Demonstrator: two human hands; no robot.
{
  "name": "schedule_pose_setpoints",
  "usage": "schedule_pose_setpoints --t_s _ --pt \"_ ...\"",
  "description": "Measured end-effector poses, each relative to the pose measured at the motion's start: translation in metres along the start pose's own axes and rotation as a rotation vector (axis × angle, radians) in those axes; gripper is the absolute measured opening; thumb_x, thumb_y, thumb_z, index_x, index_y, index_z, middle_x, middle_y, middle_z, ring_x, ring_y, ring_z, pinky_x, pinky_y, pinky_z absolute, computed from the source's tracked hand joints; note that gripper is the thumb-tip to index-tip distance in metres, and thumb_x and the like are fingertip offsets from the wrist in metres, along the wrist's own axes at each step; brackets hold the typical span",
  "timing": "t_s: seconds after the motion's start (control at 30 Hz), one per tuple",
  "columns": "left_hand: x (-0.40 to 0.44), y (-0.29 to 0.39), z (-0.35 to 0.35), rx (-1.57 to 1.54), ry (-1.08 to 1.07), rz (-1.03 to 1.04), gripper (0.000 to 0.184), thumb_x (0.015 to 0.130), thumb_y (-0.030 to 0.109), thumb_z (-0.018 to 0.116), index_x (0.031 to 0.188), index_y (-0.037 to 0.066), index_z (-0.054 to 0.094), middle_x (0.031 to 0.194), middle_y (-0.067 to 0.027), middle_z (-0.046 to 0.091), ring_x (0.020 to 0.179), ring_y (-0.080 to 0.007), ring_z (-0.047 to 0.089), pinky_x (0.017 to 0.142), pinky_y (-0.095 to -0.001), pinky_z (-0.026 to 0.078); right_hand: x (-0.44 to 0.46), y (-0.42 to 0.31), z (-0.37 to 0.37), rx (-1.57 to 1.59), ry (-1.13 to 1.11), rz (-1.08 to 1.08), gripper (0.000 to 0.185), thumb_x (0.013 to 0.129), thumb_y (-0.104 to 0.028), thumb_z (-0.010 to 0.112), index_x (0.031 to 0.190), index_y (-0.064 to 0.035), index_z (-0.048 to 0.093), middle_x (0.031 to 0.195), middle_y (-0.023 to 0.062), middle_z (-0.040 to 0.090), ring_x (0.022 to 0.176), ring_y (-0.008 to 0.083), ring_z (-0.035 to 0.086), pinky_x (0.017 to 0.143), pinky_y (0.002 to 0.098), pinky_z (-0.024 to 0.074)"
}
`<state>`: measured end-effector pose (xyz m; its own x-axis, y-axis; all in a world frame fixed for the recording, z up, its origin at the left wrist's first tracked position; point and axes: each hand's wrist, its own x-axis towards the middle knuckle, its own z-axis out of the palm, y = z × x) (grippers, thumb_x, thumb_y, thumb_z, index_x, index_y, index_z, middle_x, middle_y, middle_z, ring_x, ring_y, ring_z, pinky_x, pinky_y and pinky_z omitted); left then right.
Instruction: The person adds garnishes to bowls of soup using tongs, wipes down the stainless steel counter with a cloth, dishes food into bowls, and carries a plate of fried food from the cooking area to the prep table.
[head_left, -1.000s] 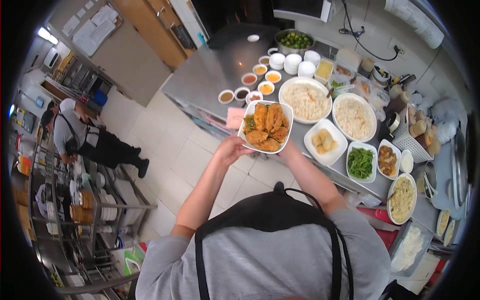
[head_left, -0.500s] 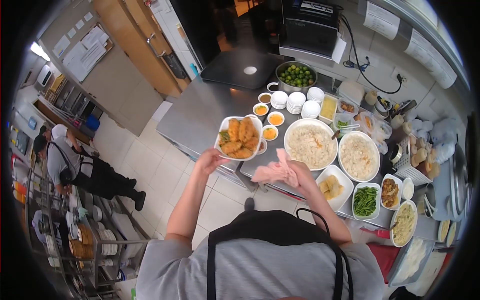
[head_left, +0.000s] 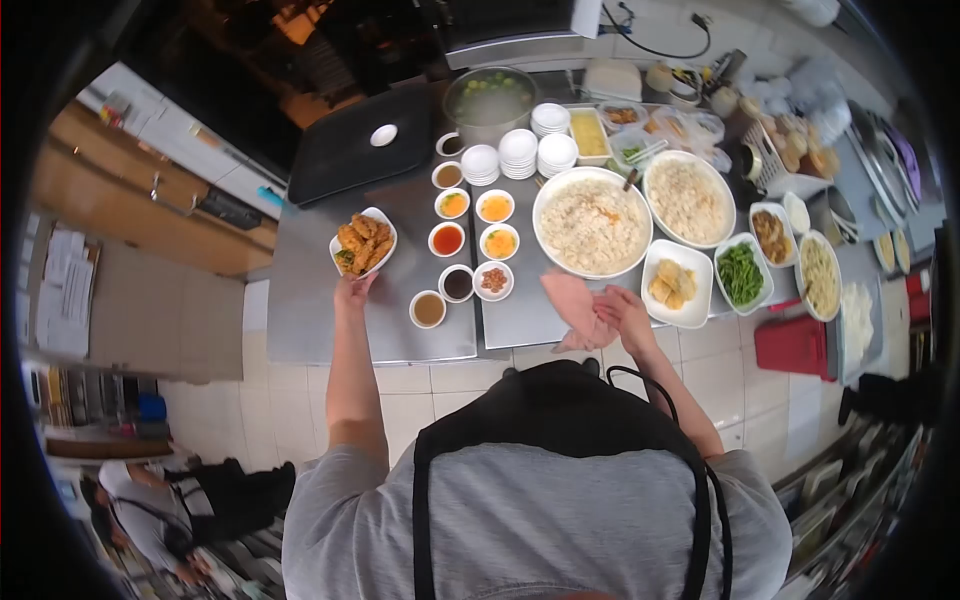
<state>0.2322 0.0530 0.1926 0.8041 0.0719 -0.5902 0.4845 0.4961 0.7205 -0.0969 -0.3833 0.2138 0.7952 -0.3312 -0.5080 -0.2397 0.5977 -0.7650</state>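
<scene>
My left hand point(head_left: 354, 287) grips the near edge of a white square bowl of fried chicken point(head_left: 366, 243), over the left part of the steel counter point(head_left: 310, 330). Pinched in my right hand point(head_left: 622, 310) is a pink cloth point(head_left: 577, 308), hanging at the counter's front edge. Small sauce cups stand between the hands, among them a red one point(head_left: 446, 239) and a tan one point(head_left: 428, 310). Right of the cloth sits a square dish with pale yellow pieces point(head_left: 672, 284). Behind it is a large round bowl of rice point(head_left: 592, 222).
A black tray point(head_left: 350, 150) lies at the back left, beside a steaming pot of green fruit point(head_left: 490, 98). Stacked white saucers point(head_left: 518, 152), another rice bowl point(head_left: 690, 198) and greens point(head_left: 741, 275) are farther right. A co-worker point(head_left: 160, 510) is at the lower left.
The bowl of chicken has moved left over the counter in my left hand. My right hand took up the pink cloth and now holds it by the counter edge. The view has turned.
</scene>
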Motion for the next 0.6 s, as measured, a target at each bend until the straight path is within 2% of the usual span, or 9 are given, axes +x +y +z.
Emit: schedule_pose_setpoints --t_s 0.03,0.1,0.23,0.3,0.37,0.43,0.5,0.57,0.6 --pt "0.004 -0.003 0.006 0.018 -0.015 -0.015 0.036 0.076 -0.005 0.033 0.111 -0.01 0.038 0.108 -0.0216 0.051 0.094 -0.0334 0.056 0.075 -0.0396 0.055 0.001 -0.002 0.003 0.013 0.024 -0.004 0.047 0.083 -0.014 0.052 0.121 0.0071 0.033 0.098 0.0147 0.055 0.088 0.0231 0.056 0.079 0.0306 0.0462" --pt "0.007 -0.01 0.018 -0.109 -0.095 0.205 0.033 0.079 -0.003 0.037 0.11 -0.01 0.038 0.11 -0.022 0.05 0.097 -0.0328 0.055 0.079 -0.0389 0.053 0.005 -0.005 0.012 0.253 0.079 -0.005 0.049 0.085 -0.013 0.05 0.124 0.0053 0.027 0.104 0.0165 0.051 0.093 0.0236 0.055 0.082 0.0312 0.0458" --pt "0.032 -0.039 0.031 -0.317 -0.021 0.156 0.029 0.082 0.001 0.042 0.108 -0.011 0.04 0.112 -0.0251 0.048 0.102 -0.039 0.05 0.084 -0.0411 0.05 0.034 -0.004 0.024 0.366 0.093 -0.034 0.042 0.085 -0.013 0.049 0.119 0.0033 0.03 0.108 0.0194 0.047 0.096 0.0256 0.053 0.085 0.0334 0.0456" --pt "-0.014 -0.069 0.074 -0.144 -0.07 -0.084 0.025 0.085 0.007 0.046 0.105 -0.009 0.044 0.111 -0.0219 0.051 0.099 -0.0336 0.054 0.084 -0.0385 0.05 0.046 -0.004 0.029 0.426 0.118 -0.045 0.038 0.083 -0.008 0.047 0.117 0.0011 0.031 0.108 0.0192 0.047 0.096 0.0261 0.054 0.083 0.0353 0.0475" --pt "-0.064 -0.102 0.107 0.17 -0.455 -0.068 0.028 0.088 0.015 0.044 0.105 -0.007 0.046 0.107 -0.0206 0.054 0.094 -0.0277 0.057 0.082 -0.0359 0.049 0.049 -0.006 0.031 0.364 0.205 -0.018 0.04 0.08 -0.002 0.043 0.119 0.0007 0.033 0.109 0.0192 0.049 0.098 0.0272 0.053 0.085 0.038 0.0467" --pt "-0.132 -0.113 0.155 0.417 -0.485 -0.262 0.034 0.09 0.026 0.042 0.103 -0.004 0.049 0.107 -0.0181 0.055 0.092 -0.0239 0.059 0.078 -0.0329 0.049 0.043 -0.012 0.03 0.353 0.188 -0.048 0.043 0.078 0.0 0.041 0.121 0.0002 0.032 0.11 0.019 0.049 0.098 0.0275 0.054 0.084 0.0389 0.0474" --pt "-0.161 -0.131 0.181 0.724 -0.603 -0.213 0.046 0.089 0.039 0.04 0.107 -0.002 0.048 0.107 -0.0157 0.056 0.091 -0.0225 0.059 0.077 -0.0331 0.048 0.034 -0.019 0.033 0.325 0.132 -0.057 0.046 0.076 0.001 0.039 0.122 -0.0003 0.031 0.111 0.0188 0.049 0.097 0.0278 0.055 0.083 0.0397 0.0481" --pt "-0.171 -0.15 0.188 0.799 -0.613 -0.151 0.066 0.08 0.057 0.046 0.123 0.007 0.041 0.117 -0.0193 0.048 0.101 -0.0257 0.053 0.083 -0.0354 0.045 0.016 -0.03 0.034 0.182 0.036 -0.111 0.051 0.077 -0.001 0.041 0.125 -0.0026 0.027 0.118 0.0222 0.043 0.099 0.0303 0.054 0.077 0.0381 0.051" --pt "-0.17 -0.142 0.178 0.772 -0.565 -0.132 0.066 0.08 0.057 0.046 0.123 0.007 0.041 0.117 -0.0193 0.048 0.101 -0.0257 0.053 0.083 -0.0354 0.045 0.004 -0.04 0.042 0.163 -0.054 -0.109 0.054 0.076 -0.002 0.042 0.128 -0.0039 0.025 0.123 0.0232 0.039 0.104 0.0329 0.051 0.077 0.0377 0.0509"
